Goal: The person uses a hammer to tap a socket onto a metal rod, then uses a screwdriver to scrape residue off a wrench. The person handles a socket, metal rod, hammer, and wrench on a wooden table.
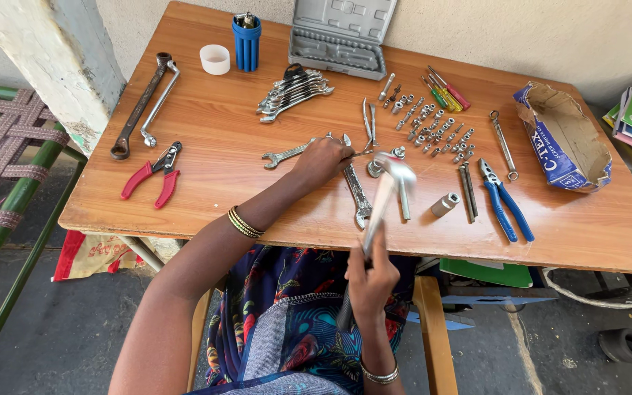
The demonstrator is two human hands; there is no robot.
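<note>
My right hand [369, 276] grips the handle of a steel hammer [388, 192], whose head hovers over the table's middle, blurred. My left hand [321, 159] rests on the wooden table [221, 132], fingers pinched on a thin metal piece [360, 153] next to the hammer head. An open-end spanner [284, 154] lies just left of that hand. A long wrench [358, 192] lies beside it, partly under the hammer. A loose socket [445, 204] stands to the right.
Red pliers [151, 178], two long wrenches [144, 102], a white cup [215, 59], a blue bit holder [246, 42], a spanner set [294, 91], an open grey case [338, 36], several sockets [433, 128], screwdrivers [444, 91], blue pliers [505, 201], a torn box [561, 139].
</note>
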